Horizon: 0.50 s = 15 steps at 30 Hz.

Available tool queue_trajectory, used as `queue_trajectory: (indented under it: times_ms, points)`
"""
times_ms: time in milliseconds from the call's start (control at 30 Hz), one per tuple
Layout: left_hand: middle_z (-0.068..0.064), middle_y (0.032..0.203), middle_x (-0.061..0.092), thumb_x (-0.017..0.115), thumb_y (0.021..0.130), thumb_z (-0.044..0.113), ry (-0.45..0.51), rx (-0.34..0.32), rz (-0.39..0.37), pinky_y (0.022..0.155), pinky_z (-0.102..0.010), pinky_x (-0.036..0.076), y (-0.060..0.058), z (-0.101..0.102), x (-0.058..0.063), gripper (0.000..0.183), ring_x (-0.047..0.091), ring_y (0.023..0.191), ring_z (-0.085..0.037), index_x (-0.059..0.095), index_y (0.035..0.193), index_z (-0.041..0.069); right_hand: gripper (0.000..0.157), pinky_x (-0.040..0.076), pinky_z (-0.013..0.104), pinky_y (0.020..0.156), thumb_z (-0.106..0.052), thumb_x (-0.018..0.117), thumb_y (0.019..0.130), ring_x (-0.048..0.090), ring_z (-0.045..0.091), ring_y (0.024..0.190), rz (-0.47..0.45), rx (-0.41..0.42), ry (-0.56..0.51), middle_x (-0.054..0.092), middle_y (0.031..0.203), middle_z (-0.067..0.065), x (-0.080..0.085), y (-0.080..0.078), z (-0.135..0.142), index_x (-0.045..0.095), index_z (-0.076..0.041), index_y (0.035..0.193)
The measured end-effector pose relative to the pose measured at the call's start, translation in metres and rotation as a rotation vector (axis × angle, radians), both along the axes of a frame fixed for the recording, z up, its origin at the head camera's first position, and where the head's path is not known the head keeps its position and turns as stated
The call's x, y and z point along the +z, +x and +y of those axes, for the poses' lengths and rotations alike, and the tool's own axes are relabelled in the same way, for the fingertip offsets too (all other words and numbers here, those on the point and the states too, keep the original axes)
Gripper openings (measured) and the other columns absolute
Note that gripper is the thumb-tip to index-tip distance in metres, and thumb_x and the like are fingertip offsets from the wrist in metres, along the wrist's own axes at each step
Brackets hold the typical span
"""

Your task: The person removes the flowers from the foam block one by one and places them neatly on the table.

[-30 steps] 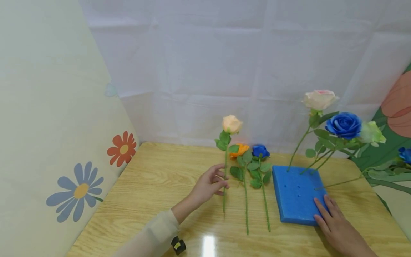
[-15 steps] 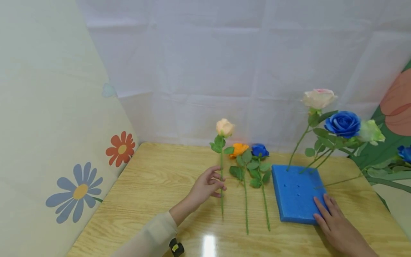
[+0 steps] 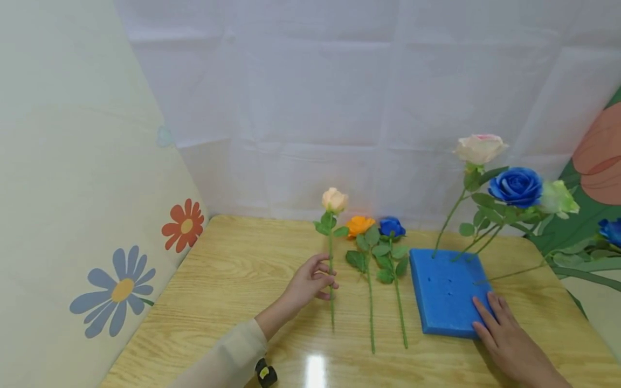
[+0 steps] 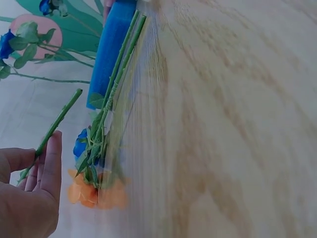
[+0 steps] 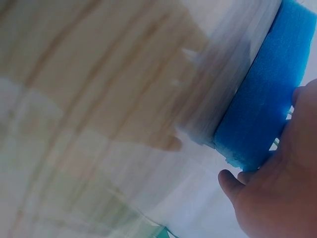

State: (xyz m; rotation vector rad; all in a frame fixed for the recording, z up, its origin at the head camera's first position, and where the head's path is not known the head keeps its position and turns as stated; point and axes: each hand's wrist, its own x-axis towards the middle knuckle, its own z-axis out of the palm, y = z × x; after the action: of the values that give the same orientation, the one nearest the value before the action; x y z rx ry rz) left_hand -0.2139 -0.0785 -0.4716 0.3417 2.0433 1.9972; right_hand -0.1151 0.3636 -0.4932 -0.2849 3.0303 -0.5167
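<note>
Peach rose (image 3: 329, 220), held nearly upright to the left of the blue block (image 3: 448, 312), is pinched in your left hand (image 3: 312, 280). Its bloom (image 3: 335, 200) is a pale, creamy peach with ruffled, layered petals, a few green leaves just beneath. Its slim green stem runs down through your fingers and out below them (your left wrist view shows little bumps along it, and the tip against white cloth).

Your hands are well apart. Your left thumb and fingers close on the stem; your right hand (image 3: 511, 339) lies on the block's near right corner, fingers extended, gripping nothing.

Between the peach rose and the block, two more flowers lie on the wooden table (image 3: 242, 253): an orange rose (image 3: 360, 226) and, nearer the block, a dark blue rose (image 3: 391, 227), both with stems towards you.

Four stems stand in the block, beside small holes in its top. Above its far edge rise a pinkish-white rose (image 3: 480, 149), a large blue rose (image 3: 515, 187) and a pale green rose (image 3: 559, 199); the fourth stem leans far out to the block's right.
</note>
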Motion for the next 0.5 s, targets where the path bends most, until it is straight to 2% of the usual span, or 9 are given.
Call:
queue_trajectory:
  times_ms: [500]
  points:
    - [-0.019,0.116,0.057,0.058,0.097,0.000,-0.046,-0.021,-0.103,0.069,-0.038,0.063,-0.001,0.001,-0.012,0.057,0.069,0.088,-0.018,0.035,0.149,-0.004,0.062,0.018,0.076,0.111,-0.035,0.041,0.111,0.001,0.053,0.150,0.036,0.021,-0.006,0.017,0.158,0.039,-0.003,0.001,0.001,0.031,0.007,0.154]
